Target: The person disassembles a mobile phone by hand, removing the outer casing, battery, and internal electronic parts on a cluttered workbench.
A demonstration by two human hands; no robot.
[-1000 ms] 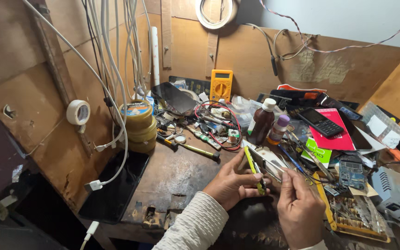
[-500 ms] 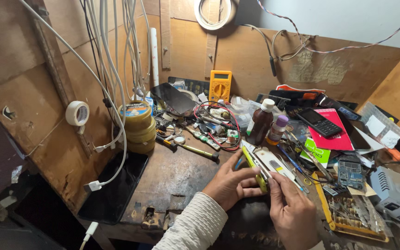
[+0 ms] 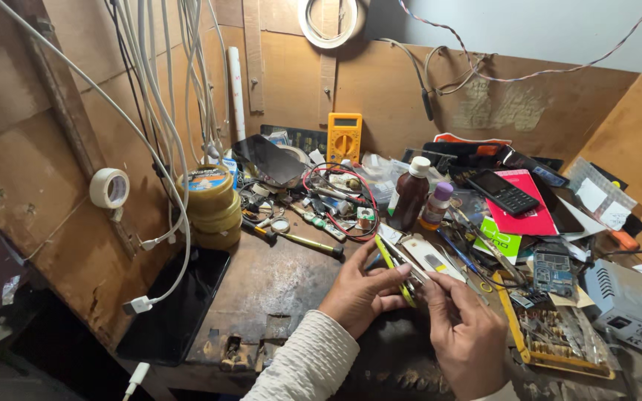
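At the front edge of the table [image 3: 276, 282], my left hand [image 3: 362, 293] grips a small yellow-edged phone [image 3: 403, 271] from the side, steadying it at a tilt so its open face is reachable. My right hand [image 3: 466, 334] meets it from the other side, fingertips pinched on something fine at the phone's edge; what exactly is too small to tell. Both hands are together, clamped on the work. The table is dark, worn and crowded: a yellow multimeter [image 3: 344, 137] against the back wall, a brown bottle [image 3: 410, 194], a screwdriver [image 3: 302, 239], a yellow parts tray [image 3: 551, 334] to my right. Plywood walls enclose the corner, white cables [image 3: 159, 126] hanging at left.
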